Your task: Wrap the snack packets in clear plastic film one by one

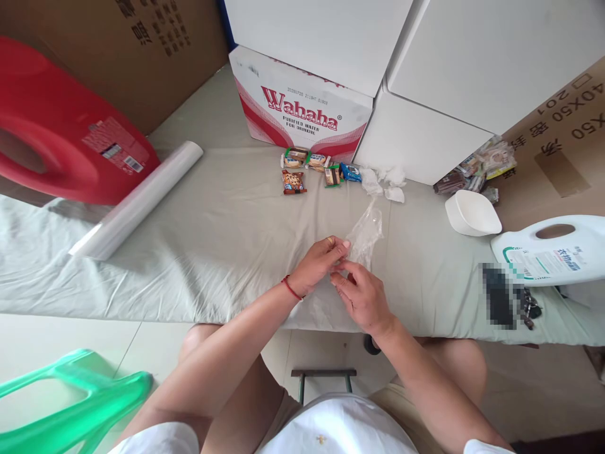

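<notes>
My left hand (317,263) wears a red cord at the wrist, and its thumb and fingers are pinched together. Close against it, my right hand (363,295) is also closed in a pinch. A crumpled clear plastic bag (367,230) stretches away from the fingertips of both hands over the grey-green cloth (246,233). The exact grip on its near end is partly hidden by the fingers. Beyond the bag lie several small wrapped snacks (293,181), a blue-wrapped snack (350,172) and crumpled white pieces (384,181).
A Wahaha carton (302,116) and white boxes (435,132) stand behind. At left are a red jug (70,139) and a clear film roll (142,198). A white bowl (472,213), a white detergent bottle (553,249) and a pixelated dark object (501,296) are at right.
</notes>
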### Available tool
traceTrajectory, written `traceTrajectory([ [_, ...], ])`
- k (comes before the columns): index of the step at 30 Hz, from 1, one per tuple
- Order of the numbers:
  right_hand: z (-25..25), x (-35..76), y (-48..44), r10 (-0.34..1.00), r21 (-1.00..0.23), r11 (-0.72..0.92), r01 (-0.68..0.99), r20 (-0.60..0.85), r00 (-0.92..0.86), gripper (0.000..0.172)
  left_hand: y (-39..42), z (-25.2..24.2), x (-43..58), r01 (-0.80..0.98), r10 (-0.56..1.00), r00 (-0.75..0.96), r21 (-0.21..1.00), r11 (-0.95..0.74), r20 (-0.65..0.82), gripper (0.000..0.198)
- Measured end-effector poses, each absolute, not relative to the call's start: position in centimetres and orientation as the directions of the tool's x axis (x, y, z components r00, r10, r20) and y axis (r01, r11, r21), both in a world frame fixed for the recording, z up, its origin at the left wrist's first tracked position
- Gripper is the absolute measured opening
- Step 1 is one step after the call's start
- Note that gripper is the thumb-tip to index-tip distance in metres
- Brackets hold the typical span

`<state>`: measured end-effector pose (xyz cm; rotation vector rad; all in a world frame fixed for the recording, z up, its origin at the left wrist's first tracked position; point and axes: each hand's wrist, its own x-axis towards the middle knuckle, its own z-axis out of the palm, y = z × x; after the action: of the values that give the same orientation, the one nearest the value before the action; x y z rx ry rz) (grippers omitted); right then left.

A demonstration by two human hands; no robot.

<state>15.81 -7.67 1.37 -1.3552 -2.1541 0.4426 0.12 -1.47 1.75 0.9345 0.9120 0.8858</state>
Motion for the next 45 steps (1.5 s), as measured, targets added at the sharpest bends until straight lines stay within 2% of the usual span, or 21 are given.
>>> traceTrajectory([
  [4, 1.5, 15.6, -8.2, 0.894, -0.656, 0.446, 0.608, 0.300, -0.332, 0.022, -1.3, 0.7, 0.5, -0.277, 0.939, 0.231, 0.908, 0.315, -0.256, 0.027],
  [5, 1.6, 15.8, -8.3, 0.914, -0.708, 0.406, 0.578, 0.311, -0.261, 0.023, -1.3, 0.5, 0.7, -0.295, 0.942, 0.197, 0.900, 0.322, -0.272, 0.024],
  [7, 2.0, 16.2, -8.0, 0.962, -0.835, 0.229, 0.501, 0.274, 0.017, 0.029, -1.2, 0.2, 0.9, -0.312, 0.947, 0.148, 0.895, 0.319, -0.286, 0.020],
  [9, 2.1, 16.4, -7.3, 0.946, -0.948, -0.016, 0.317, 0.088, 0.313, 0.040, -1.3, 0.1, 1.1, -0.299, 0.960, 0.112, 0.912, 0.280, -0.257, 0.019],
  [11, 2.1, 16.3, -6.2, 0.897, -0.972, -0.217, 0.086, -0.164, 0.410, 0.054, -1.5, 0.2, 1.4, -0.269, 0.974, 0.094, 0.936, 0.226, -0.208, 0.020],
  [12, 2.0, 16.1, -5.6, 0.886, -0.959, -0.285, 0.008, -0.260, 0.384, 0.058, -1.7, 0.2, 1.5, -0.249, 0.978, 0.098, 0.947, 0.203, -0.184, 0.021],
  [14, 1.9, 15.5, -4.6, 0.890, -0.935, -0.351, -0.058, -0.352, 0.289, 0.058, -2.1, 0.2, 1.7, -0.205, 0.983, 0.117, 0.965, 0.162, -0.140, 0.024],
  [17, 1.8, 14.6, -3.7, 0.909, -0.946, -0.309, -0.093, -0.323, 0.264, 0.049, -2.3, 0.0, 1.8, -0.165, 0.987, 0.119, 0.978, 0.128, -0.109, 0.026],
  [20, 1.7, 14.8, -3.3, 0.885, -0.967, -0.207, -0.146, -0.249, 0.394, 0.047, -1.7, -0.3, 1.3, -0.155, 0.989, 0.038, 0.977, 0.147, -0.143, 0.025],
  [23, 1.6, 16.0, -3.0, 0.844, -0.968, -0.168, -0.186, -0.239, 0.481, 0.048, -1.0, -0.3, 0.3, -0.126, 0.982, -0.055, 0.977, 0.175, -0.183, 0.022],
  [29, 1.4, 19.6, -3.0, 0.837, -0.946, -0.207, -0.247, -0.302, 0.456, 0.056, -0.7, 0.0, -2.0, -0.146, 0.965, -0.013, 0.955, 0.258, -0.262, 0.024],
  [32, 1.5, 21.6, -3.1, 0.855, -0.934, -0.247, -0.259, -0.336, 0.395, 0.054, -0.6, 0.2, -3.0, -0.174, 0.947, -0.013, 0.933, 0.315, -0.322, 0.027],
  [38, 2.1, 25.4, -3.6, 0.826, -0.887, -0.329, -0.325, -0.437, 0.356, 0.053, -0.3, 0.7, -5.1, -0.183, 0.938, -0.049, 0.926, 0.330, -0.344, 0.028],
  [42, 1.9, 26.2, -4.4, 0.816, -0.877, -0.397, -0.269, -0.472, 0.334, 0.055, -0.7, 1.0, -6.3, -0.125, 0.908, 0.025, 0.900, 0.418, -0.418, 0.028],
  [45, 1.1, 26.4, -4.9, 0.827, -0.899, -0.425, -0.105, -0.433, 0.359, 0.056, -1.0, 0.9, -7.0, 0.022, 0.900, 0.043, 0.901, 0.433, -0.433, 0.022],
])
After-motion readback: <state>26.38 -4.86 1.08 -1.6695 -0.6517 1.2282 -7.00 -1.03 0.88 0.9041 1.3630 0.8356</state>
